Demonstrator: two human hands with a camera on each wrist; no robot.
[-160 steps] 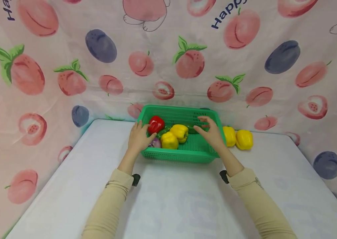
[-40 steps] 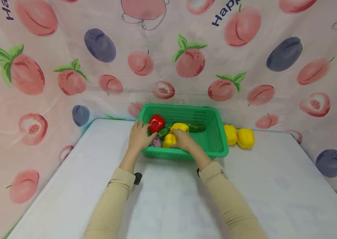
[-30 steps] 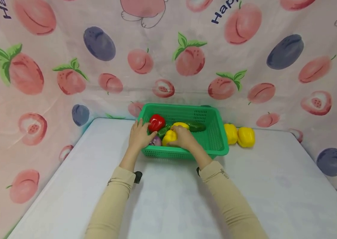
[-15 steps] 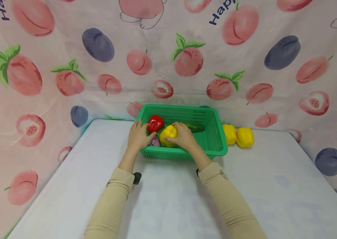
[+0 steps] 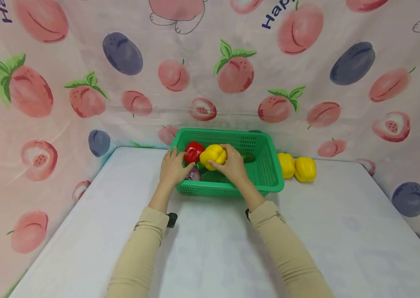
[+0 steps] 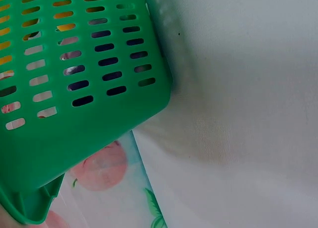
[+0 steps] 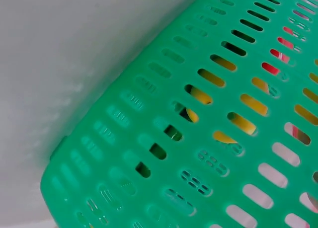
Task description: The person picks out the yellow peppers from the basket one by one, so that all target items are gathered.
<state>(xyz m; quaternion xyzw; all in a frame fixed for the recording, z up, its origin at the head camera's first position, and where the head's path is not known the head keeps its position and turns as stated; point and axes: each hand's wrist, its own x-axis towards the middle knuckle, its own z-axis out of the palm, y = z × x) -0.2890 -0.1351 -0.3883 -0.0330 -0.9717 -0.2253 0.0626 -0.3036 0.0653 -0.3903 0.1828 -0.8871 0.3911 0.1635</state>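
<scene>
My right hand grips a yellow bell pepper inside the green slotted basket, thumb on its near side. My left hand rests at the basket's left rim with thumb and index finger spread. Beside it lie a red bell pepper and a purple onion, with part of a dark green vegetable between them. A cucumber shows partly behind my right hand. Both wrist views show mainly the basket's outer walls, the left and the right, with yellow patches through the slots.
Two yellow bell peppers stand on the white table, just right of the basket. A fruit-printed cloth hangs close behind the basket and along the table's sides.
My right hand has taken hold of the front yellow bell pepper and moved it up and toward the back of the basket. My left hand stays at the rim.
</scene>
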